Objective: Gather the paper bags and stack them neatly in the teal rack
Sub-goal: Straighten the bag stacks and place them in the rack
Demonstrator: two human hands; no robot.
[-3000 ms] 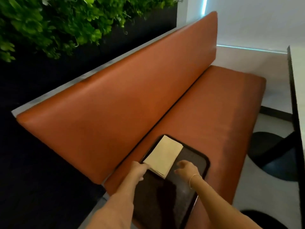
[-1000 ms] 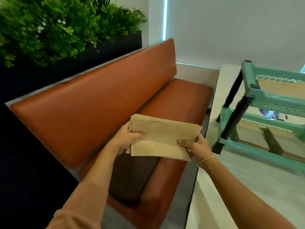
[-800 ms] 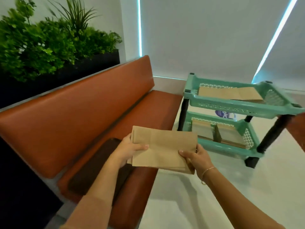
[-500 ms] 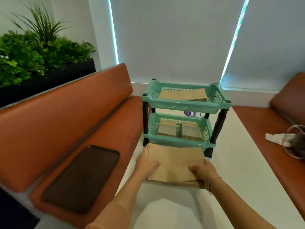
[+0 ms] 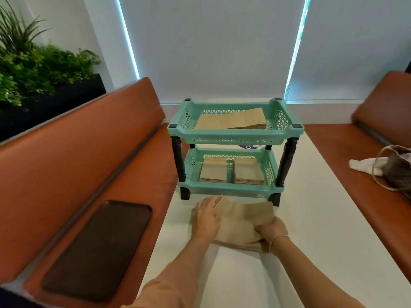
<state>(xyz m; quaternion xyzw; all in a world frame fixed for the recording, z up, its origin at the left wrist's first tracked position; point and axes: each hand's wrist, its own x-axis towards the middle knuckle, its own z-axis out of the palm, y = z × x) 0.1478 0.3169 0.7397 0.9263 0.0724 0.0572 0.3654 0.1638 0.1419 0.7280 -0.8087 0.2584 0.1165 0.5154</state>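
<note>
I hold a stack of brown paper bags (image 5: 243, 221) low over the white table (image 5: 311, 241), just in front of the teal two-tier rack (image 5: 235, 138). My left hand (image 5: 205, 216) grips the stack's left edge, thumb under. My right hand (image 5: 270, 230) pinches its near right corner. The rack's top tier holds a flat pile of paper bags (image 5: 233, 121). In the bottom tier two smaller piles of bags (image 5: 232, 172) lie side by side.
An orange bench (image 5: 89, 156) runs along the left with a dark tray (image 5: 97, 247) on its seat. On the orange bench (image 5: 360, 161) to the right lie a cloth and a net bag (image 5: 393, 172). Plants (image 5: 33, 65) stand at the back left.
I lifted the bags off the dark tray, turned right from the bench to the table, and lowered the stack in front of the rack.
</note>
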